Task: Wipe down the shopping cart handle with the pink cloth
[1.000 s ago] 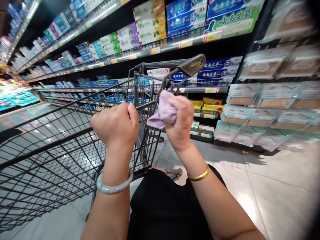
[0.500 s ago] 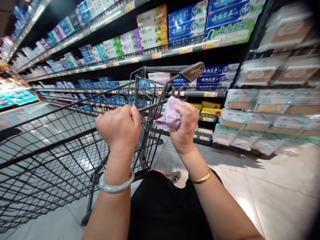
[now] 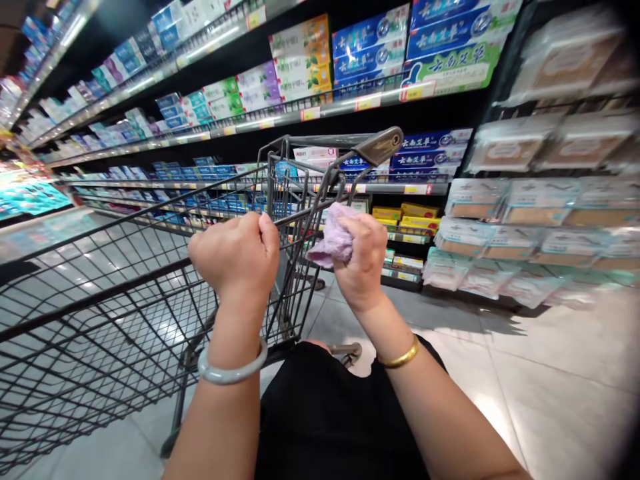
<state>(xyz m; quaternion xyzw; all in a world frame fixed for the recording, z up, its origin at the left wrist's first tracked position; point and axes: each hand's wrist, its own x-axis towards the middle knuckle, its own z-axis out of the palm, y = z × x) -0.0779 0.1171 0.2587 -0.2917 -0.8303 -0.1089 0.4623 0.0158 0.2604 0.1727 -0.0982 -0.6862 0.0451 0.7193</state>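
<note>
My left hand (image 3: pixel 237 257) is closed in a fist on the near side rail of the shopping cart (image 3: pixel 100 297). The rail runs in at one side of the fist and out at the other; the curled fingertips are hidden. A crumpled light purple cloth (image 3: pixel 337 237) is bunched in my right hand (image 3: pixel 366 260), its loose end sticking out to the left. This hand is held up close to the end of the cart, below the grey handle bracket (image 3: pixel 383 145). Whether the cloth touches the cart frame I cannot tell.
Shelves of boxed toothpaste (image 3: pixel 370 50) run along the far side behind the cart. Clear packets (image 3: pixel 530 200) hang on a rack at the right. Grey floor tiles (image 3: pixel 450 340) lie below, and my black-clothed lap (image 3: pixel 340 420) is between my arms.
My right hand with the purple cloth has shifted slightly left and down. My left hand stays on the cart rail. The whole view has drifted a little.
</note>
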